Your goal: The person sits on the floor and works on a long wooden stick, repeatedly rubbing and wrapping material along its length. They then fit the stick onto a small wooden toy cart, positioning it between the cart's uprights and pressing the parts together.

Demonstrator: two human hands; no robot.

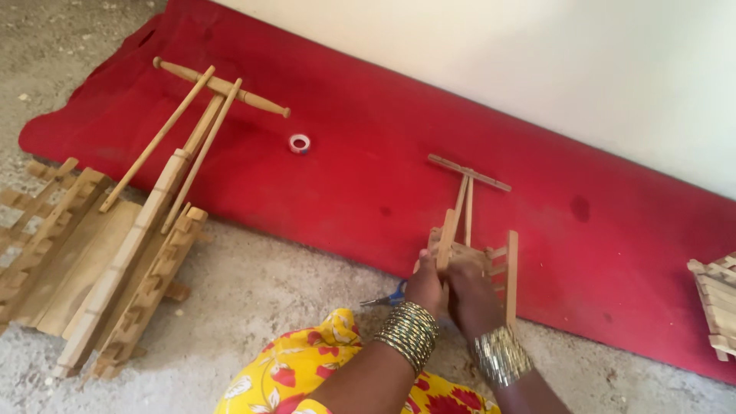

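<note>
A small wooden cart model (475, 241) made of flat sticks stands on the red cloth (368, 153), its long pole and crossbar pointing away from me. My left hand (425, 285) grips the near left side of its frame. Beside it, my right hand (471, 295) holds the near edge of the slatted body. Both wrists wear stacks of metallic bangles. Scissors with a blue handle (389, 297) lie on the floor just left of my left hand, partly hidden by it.
A much larger wooden cart model (115, 253) lies at the left, half on the concrete floor. A roll of tape (299, 143) sits on the cloth. Another stick model (717, 303) shows at the right edge. A white wall runs behind.
</note>
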